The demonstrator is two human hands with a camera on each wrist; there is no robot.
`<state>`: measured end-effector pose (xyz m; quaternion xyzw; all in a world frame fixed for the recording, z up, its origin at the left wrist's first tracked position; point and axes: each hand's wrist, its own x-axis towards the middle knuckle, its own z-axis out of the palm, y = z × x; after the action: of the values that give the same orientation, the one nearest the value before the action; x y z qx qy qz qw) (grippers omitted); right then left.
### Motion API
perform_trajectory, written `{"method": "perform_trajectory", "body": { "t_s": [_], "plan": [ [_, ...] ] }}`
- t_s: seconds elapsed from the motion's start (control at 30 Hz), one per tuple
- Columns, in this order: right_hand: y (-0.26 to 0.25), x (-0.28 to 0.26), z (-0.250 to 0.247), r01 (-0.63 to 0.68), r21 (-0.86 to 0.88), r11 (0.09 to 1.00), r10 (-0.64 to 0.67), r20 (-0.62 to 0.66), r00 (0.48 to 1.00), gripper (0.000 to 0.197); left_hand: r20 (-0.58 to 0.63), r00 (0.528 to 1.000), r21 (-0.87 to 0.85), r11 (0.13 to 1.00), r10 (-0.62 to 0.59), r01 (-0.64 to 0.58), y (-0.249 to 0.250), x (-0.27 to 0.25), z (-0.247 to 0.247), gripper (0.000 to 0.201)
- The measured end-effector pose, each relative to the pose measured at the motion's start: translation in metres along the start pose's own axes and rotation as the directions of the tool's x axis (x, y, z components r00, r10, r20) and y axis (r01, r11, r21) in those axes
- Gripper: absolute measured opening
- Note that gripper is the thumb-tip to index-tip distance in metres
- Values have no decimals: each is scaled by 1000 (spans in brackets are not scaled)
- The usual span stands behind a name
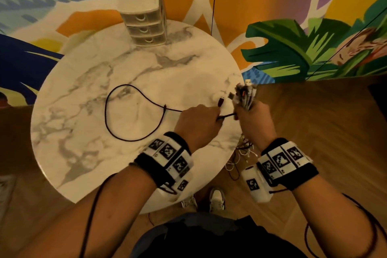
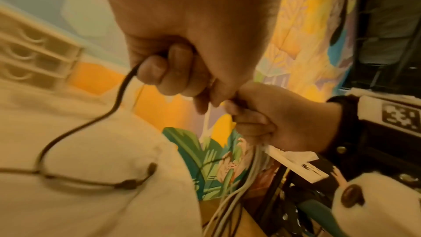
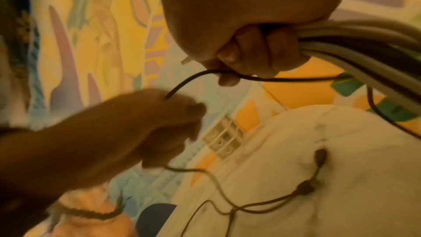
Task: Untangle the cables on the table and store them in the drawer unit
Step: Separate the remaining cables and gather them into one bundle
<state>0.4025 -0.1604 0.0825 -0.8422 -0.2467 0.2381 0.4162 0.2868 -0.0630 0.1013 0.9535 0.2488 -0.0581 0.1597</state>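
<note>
A thin dark cable (image 1: 109, 119) lies in a wide loop on the round marble table (image 1: 88, 169). My left hand (image 1: 199, 119) grips this dark cable (image 2: 118, 100) near one end, fingers curled round it. My right hand (image 1: 251, 119) holds a bundle of cables (image 1: 246, 94) upright at the table's right edge, plugs sticking out above the fist. Grey and white strands (image 2: 241, 195) of the bundle hang below the fist (image 3: 257, 55). The dark cable (image 3: 189, 82) runs between both hands. The cream drawer unit (image 1: 144, 12) stands at the table's far edge, all drawers closed.
Loose cable ends (image 1: 240, 159) dangle past the table's right rim toward the wooden floor (image 1: 326, 123). A painted mural wall (image 1: 272, 6) rises behind the table. My shoes (image 1: 216, 199) show below the near rim.
</note>
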Motion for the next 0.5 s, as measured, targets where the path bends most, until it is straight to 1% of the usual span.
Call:
{"method": "perform_trajectory", "body": {
  "t_s": [0.1,0.17,0.23,0.27,0.3,0.37,0.43,0.5],
  "plan": [
    [16,14,-21,-116,71,991,123,-91,988,34,17,1000,-134,991,9,-7,-41,-11,4,24],
    [24,22,-34,-200,129,971,220,-167,961,36,0,998,-224,973,-57,56,-68,-15,0,26],
    [28,27,-44,-270,131,954,292,-186,938,35,-90,986,-349,932,-137,98,-86,-12,-9,31],
    [29,28,-48,-280,124,952,299,-184,936,34,-146,977,-381,920,-155,89,-89,-9,-15,33],
    [29,29,-49,-266,117,957,284,-188,940,33,-188,970,-376,924,-152,72,-87,-6,-19,34],
    [21,28,-47,-179,131,975,203,-202,958,27,-206,972,-257,965,-109,54,-74,-1,-26,34],
    [1,24,-35,-65,161,985,94,-181,979,20,-171,983,-60,996,-73,64,-53,3,-26,33],
    [-19,17,-17,38,124,992,-27,-90,996,30,-116,992,84,995,-41,51,-30,7,-23,32]
  ]
}}
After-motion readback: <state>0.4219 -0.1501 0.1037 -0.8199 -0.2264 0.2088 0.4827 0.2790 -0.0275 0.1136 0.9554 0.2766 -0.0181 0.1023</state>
